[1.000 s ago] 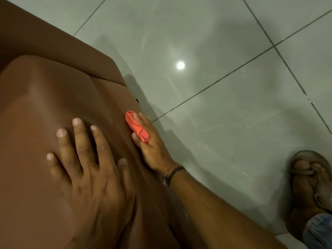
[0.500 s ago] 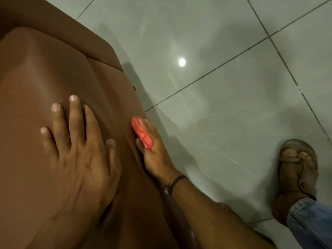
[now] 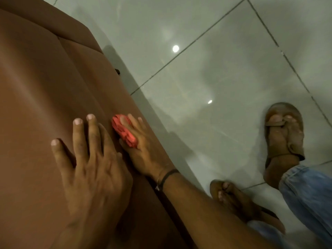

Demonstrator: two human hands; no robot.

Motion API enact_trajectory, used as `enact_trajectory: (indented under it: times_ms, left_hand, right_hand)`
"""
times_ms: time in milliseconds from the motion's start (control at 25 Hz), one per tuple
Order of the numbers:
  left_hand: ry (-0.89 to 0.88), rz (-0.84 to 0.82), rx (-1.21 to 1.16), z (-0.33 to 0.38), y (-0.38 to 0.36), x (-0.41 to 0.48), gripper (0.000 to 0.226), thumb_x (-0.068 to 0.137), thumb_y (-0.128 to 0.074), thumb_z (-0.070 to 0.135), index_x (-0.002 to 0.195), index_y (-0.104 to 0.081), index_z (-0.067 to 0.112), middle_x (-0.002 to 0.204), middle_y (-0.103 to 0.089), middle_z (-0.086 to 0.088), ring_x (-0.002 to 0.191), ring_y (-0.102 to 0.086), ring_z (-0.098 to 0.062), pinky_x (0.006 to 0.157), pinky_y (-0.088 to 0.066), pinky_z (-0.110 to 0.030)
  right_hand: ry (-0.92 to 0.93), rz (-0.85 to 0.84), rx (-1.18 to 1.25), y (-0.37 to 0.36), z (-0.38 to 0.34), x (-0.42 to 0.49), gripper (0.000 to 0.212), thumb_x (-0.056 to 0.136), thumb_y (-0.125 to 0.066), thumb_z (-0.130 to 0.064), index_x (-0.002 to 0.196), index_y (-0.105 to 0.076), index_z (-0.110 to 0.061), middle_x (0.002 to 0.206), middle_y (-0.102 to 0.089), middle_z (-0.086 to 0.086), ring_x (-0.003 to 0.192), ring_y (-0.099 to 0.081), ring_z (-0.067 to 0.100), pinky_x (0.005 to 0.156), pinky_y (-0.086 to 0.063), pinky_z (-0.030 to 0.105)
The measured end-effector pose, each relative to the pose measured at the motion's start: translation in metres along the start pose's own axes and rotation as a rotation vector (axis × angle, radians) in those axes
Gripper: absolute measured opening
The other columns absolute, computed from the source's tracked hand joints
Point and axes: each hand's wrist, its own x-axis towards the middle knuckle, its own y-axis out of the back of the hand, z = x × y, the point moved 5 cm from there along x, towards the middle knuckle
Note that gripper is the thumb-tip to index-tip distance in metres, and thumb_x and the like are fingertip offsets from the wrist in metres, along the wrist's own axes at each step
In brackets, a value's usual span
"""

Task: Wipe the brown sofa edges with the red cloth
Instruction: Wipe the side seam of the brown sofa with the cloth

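The brown sofa (image 3: 45, 83) fills the left half of the head view, its side panel dropping to the floor along a diagonal edge. My right hand (image 3: 143, 150) presses the bunched red cloth (image 3: 124, 131) against that side edge, with the fingers wrapped over the cloth. My left hand (image 3: 89, 169) lies flat on the sofa's top surface just left of the cloth, fingers spread and holding nothing. A black band circles my right wrist.
Glossy grey floor tiles (image 3: 206, 60) with dark grout lines lie to the right of the sofa. My two feet in brown sandals (image 3: 283, 133) stand on the tiles at the lower right, below blue jeans (image 3: 309, 198).
My right hand has slid the cloth along the sofa's side edge toward me. The left hand has shifted back along the top with it, and a second foot has come into view.
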Motion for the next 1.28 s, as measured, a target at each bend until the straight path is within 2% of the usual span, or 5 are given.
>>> enact_trajectory:
  times_ms: [160, 400, 640, 840, 1280]
  left_hand:
    - [-0.01, 0.014, 0.086, -0.001, -0.006, 0.0, 0.071, 0.099, -0.042, 0.027, 0.16, -0.034, -0.007, 0.178, -0.023, -0.023, 0.168, -0.009, -0.041, 0.129, -0.007, -0.072]
    - [0.004, 0.04, 0.121, 0.012, -0.006, -0.02, 0.073, 0.096, -0.044, 0.024, 0.162, -0.033, -0.006, 0.176, -0.029, -0.021, 0.168, -0.011, -0.04, 0.13, -0.009, -0.069]
    - [-0.023, 0.004, 0.107, 0.022, -0.001, -0.04, 0.071, 0.098, -0.044, 0.025, 0.161, -0.035, -0.006, 0.177, -0.027, -0.022, 0.168, -0.01, -0.041, 0.13, -0.008, -0.07]
    - [-0.104, 0.025, 0.153, 0.034, -0.004, -0.064, 0.07, 0.098, -0.045, 0.024, 0.159, -0.037, -0.009, 0.174, -0.033, -0.026, 0.168, -0.016, -0.042, 0.131, -0.004, -0.069]
    - [-0.172, 0.018, 0.219, 0.062, -0.027, -0.122, 0.069, 0.094, -0.045, 0.022, 0.153, -0.045, -0.014, 0.169, -0.04, -0.029, 0.162, -0.029, -0.044, 0.13, -0.001, -0.069]
  right_hand:
    - [0.004, 0.048, 0.033, 0.019, 0.031, -0.005, 0.054, 0.112, -0.046, -0.021, 0.165, -0.041, -0.011, 0.179, -0.034, 0.011, 0.17, -0.023, 0.028, 0.14, -0.012, 0.054]
    - [-0.07, -0.003, 0.099, 0.0, 0.022, -0.041, 0.071, 0.103, -0.044, -0.054, 0.17, -0.031, -0.033, 0.184, -0.022, -0.003, 0.173, -0.007, 0.021, 0.142, -0.004, 0.04]
    - [-0.123, 0.049, 0.059, 0.02, 0.051, -0.071, 0.056, 0.114, -0.051, -0.019, 0.167, -0.036, -0.017, 0.181, -0.028, 0.004, 0.171, -0.017, 0.022, 0.142, -0.008, 0.043]
    - [-0.114, 0.032, 0.109, -0.003, 0.039, -0.101, 0.066, 0.109, -0.05, -0.042, 0.17, -0.026, -0.036, 0.184, -0.018, -0.004, 0.172, -0.002, 0.024, 0.138, -0.002, 0.038]
    - [-0.088, 0.024, 0.008, 0.001, 0.08, -0.14, 0.062, 0.113, -0.05, -0.033, 0.171, -0.029, -0.024, 0.184, -0.021, -0.001, 0.173, -0.008, 0.019, 0.142, -0.005, 0.041]
